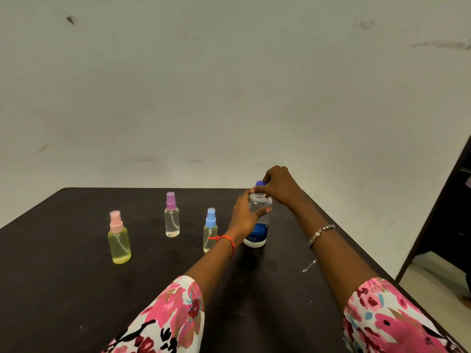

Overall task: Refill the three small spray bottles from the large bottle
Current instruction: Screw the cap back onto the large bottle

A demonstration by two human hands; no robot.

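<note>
One large bottle (260,229) stands upright near the far right of the table (63,289), its long axis vertical and its neck pointing straight up; it is clear, with a blue label low on the body. Three small spray bottles also stand upright to its left: a pink-capped one (119,238) with yellow liquid, well apart; a purple-capped one (172,217) farther back; and a blue-capped one (210,230) just beside the left wrist.

The table is dark and matte, set against a pale, scuffed wall (229,98). A dark door frame (438,212) and light floor (433,284) show at the right.

The left hand (244,217) wraps around the bottle's upper body, thumb across the front. The right hand (280,186) pinches the blue cap (260,183) from above, and the threaded neck shows just under it.
</note>
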